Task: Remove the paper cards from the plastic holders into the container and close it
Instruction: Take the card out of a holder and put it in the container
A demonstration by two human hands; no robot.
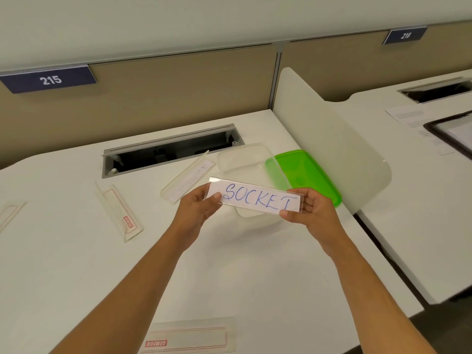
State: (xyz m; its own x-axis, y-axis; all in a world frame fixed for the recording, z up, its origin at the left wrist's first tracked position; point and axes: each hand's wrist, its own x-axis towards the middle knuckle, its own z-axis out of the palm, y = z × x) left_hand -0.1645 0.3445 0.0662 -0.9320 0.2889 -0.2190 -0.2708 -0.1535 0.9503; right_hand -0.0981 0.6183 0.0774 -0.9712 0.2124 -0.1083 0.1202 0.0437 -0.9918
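White office surface (76, 264), backed by a tan partition with number plates 215 (49, 79) at upper left and 216 (405, 35) at upper right; an open cable slot (168, 150) sits in the upper middle of the surface.

Centre of frame: I see a clear plastic holder (255, 185) with a paper card (258, 200) inside it, lettered "SOCKET" in blue. My left hand (196, 213) pinches its left end, grip clenched on the holder with the thumb over the card's front. My right hand (311, 213) grasps the right end the same way. The holder is lifted off the surface, in front of the container.

Behind the holder: a clear container (242, 159), open. A green lid (306, 172) lies just to its right, against a white divider (332, 139).

Left of the container: a second holder (187, 178) lying on the surface with a card inside; writing too faint to read.

Middle left: a holder (120, 213) with a red label. At the left edge: part of another holder (9, 215). At the bottom edge: a flat holder (189, 337) with a red label.

Upper right: papers (408, 117) and a dark clipboard (452, 134) on the neighbouring desk.
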